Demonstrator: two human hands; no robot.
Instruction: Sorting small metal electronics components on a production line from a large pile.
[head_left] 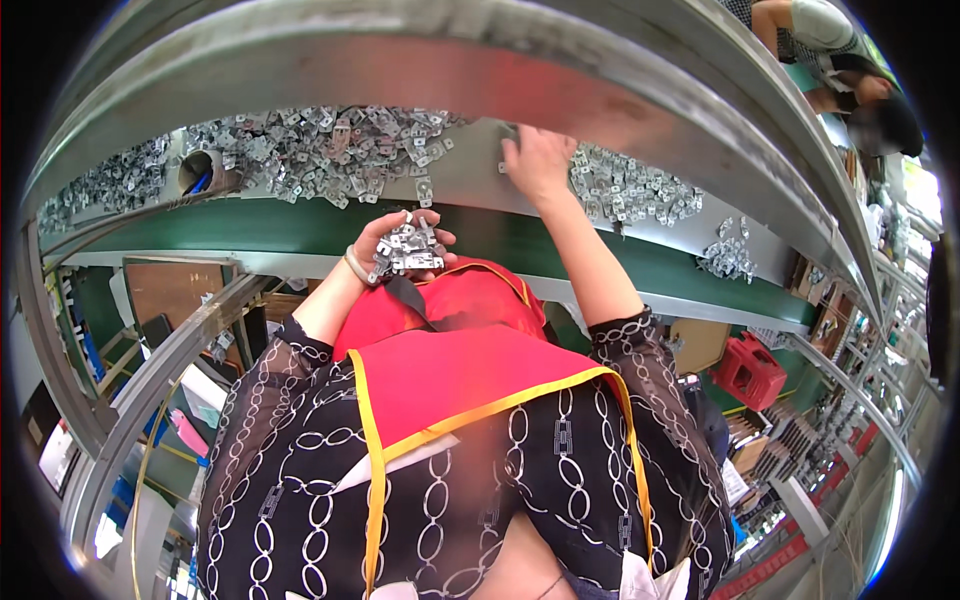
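My left hand (400, 245) is cupped, palm up, around a heap of small metal brackets (410, 247), just in front of the table's near edge. Further forward and to the right, my right hand (540, 162) reaches over the grey tabletop (470, 172). Its thumb stands apart from the other fingers, whose tips are partly hidden by a metal beam, so what they touch or hold cannot be seen. A large pile of loose metal brackets (330, 150) spreads left of it, and a smaller pile (635, 188) lies to its right.
A thick metal frame beam (480, 60) crosses above the table. A short tube (205, 172) stands among the parts at left. One more small bracket cluster (728, 252) lies far right. A red plastic stool (750, 370) is below at right. Another person (825, 50) is at upper right.
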